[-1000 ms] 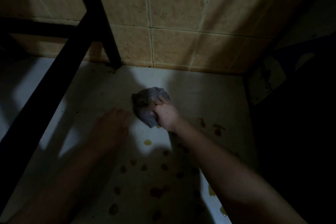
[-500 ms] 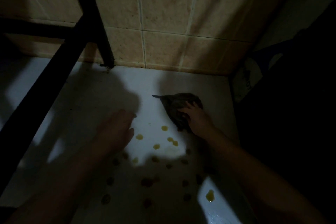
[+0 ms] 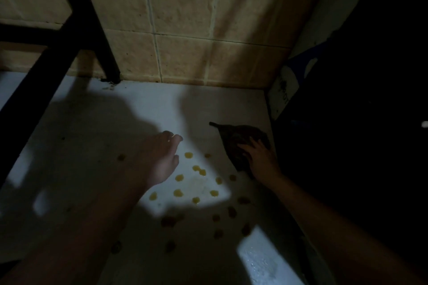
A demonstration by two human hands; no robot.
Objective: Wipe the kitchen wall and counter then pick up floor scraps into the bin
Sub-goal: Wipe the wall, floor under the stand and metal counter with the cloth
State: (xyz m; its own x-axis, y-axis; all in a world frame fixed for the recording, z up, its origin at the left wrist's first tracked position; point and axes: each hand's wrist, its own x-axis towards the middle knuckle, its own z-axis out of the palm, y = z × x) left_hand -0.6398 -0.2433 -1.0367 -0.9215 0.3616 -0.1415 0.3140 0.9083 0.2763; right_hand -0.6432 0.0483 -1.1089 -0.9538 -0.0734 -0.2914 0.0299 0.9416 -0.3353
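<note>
Now right hand (image 3: 260,161) presses spread fingers on dark crumpled cloth (image 3: 236,139), right of yellow droplets (image 3: 196,169) on white counter (image 3: 150,104); left hand (image 3: 162,159) left of droplets, fingers relaxed, straight.

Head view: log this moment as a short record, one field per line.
surface: white counter meeting a tiled wall
cloth: dark cloth, bunched, on the counter's right side
right hand: right hand on the cloth's near part; grip too dark to judge
left hand: left hand open, fingers relaxed, apart from the cloth; contact with the counter unclear
mess: yellow drops scattered between the hands and nearer the camera
other: black frame leg standing at the wall's foot, left
</note>
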